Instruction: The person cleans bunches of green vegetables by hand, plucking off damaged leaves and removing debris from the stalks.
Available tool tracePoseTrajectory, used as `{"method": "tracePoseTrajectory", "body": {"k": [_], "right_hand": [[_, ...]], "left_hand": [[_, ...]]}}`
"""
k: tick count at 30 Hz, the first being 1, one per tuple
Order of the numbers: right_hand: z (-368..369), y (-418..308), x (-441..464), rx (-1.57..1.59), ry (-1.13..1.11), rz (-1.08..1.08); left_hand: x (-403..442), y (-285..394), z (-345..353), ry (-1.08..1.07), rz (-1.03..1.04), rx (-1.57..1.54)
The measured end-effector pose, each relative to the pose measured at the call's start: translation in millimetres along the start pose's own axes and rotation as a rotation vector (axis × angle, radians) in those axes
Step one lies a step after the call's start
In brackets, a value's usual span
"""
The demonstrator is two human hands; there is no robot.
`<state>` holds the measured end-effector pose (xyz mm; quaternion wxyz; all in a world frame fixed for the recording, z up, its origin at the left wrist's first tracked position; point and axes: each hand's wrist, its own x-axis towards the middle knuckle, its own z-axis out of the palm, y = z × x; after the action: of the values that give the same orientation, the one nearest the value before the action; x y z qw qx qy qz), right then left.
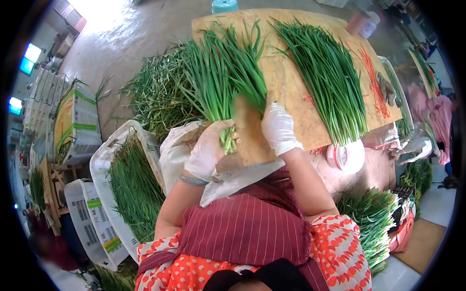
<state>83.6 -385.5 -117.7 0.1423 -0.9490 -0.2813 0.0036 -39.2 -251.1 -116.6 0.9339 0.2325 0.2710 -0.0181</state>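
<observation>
My left hand (208, 148), in a thin whitish glove, is closed around the stem ends of a bunch of garlic chives (213, 77). The leaves fan out away from me over the left edge of the wooden board (286, 77). Beside it my right hand (280, 127), gloved too, grips the lower part of a second clump of chives (247, 72). A blurred patch between the hands partly hides that clump. Right of my right hand lies a large pile of chives (325, 77), its pale stems pointing toward me.
Red ties (371, 80) lie at the board's right side, near a pink-and-white container (363, 24). A white round tub (345, 157) sits below the board's near edge. Loose trimmings (162, 89) are heaped at left, above a white crate (99, 157) of chives. More chives (371, 218) stand lower right.
</observation>
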Motion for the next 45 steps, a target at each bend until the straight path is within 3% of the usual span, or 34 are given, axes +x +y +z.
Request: {"method": "tracePoseTrajectory", "body": {"k": [3, 5, 9, 11, 12, 15, 17, 19, 20, 21, 25, 27, 29, 32, 36, 38, 39, 41, 45], "right_hand": [[-11, 20, 17, 0.005, 0.043, 0.054], [-31, 34, 31, 0.532, -0.017, -0.07], [-76, 18, 33, 0.787, -0.185, 0.064], [-82, 15, 40, 1.279, -0.21, 0.091], [-86, 13, 40, 1.33, -0.158, 0.012], [-85, 21, 47, 1.304, -0.309, 0.03], [-84, 16, 35, 1.325, -0.255, 0.05], [-73, 20, 27, 1.124, -0.424, 0.06], [-44, 32, 26, 1.117, -0.417, -0.076], [-44, 29, 21, 1.116, -0.416, -0.077], [-56, 16, 12, 0.914, -0.804, 0.284], [-56, 12, 12, 0.838, -0.433, -0.08], [-63, 10, 16, 0.772, -0.44, -0.036], [-55, 19, 19, 0.901, -0.532, -0.005], [-79, 7, 3, 0.712, -0.459, -0.083], [-91, -4, -8, 0.507, -0.469, -0.096], [-88, -6, -13, 0.507, -0.469, -0.096], [-81, -9, -24, 0.445, -0.365, -0.288], [-82, -25, -29, 0.623, -0.242, -0.257]], "left_hand": [[-20, 32, 9, -0.032, 0.022, -0.013], [-39, 60, 21, -0.168, 0.18, -0.057], [-44, 96, 32, -0.331, 0.298, -0.041], [-33, 98, 49, -0.27, 0.292, -0.015], [-29, 92, 54, -0.32, 0.328, 0.047], [-23, 64, 72, -0.211, 0.295, 0.09], [-3, 38, 63, -0.21, 0.16, 0.006], [11, 5, 59, 0.026, 0.07, 0.053], [18, -13, 53, 0.024, 0.073, 0.052], [23, -32, 45, -0.012, 0.011, 0.085], [39, -55, 43, -0.115, 0.009, 0.272], [41, -52, 48, -0.169, 0.046, 0.307], [38, -41, 55, -0.149, -0.105, 0.589], [25, -24, 53, -0.322, -0.24, 0.488], [19, -11, 39, -0.323, -0.296, 0.494], [24, -8, 38, -0.262, -0.033, -0.052], [25, -1, 39, -0.261, -0.033, -0.052], [22, 18, 42, -0.246, 0.256, -0.162], [7, 38, 62, -0.285, 0.452, -0.083]]}}
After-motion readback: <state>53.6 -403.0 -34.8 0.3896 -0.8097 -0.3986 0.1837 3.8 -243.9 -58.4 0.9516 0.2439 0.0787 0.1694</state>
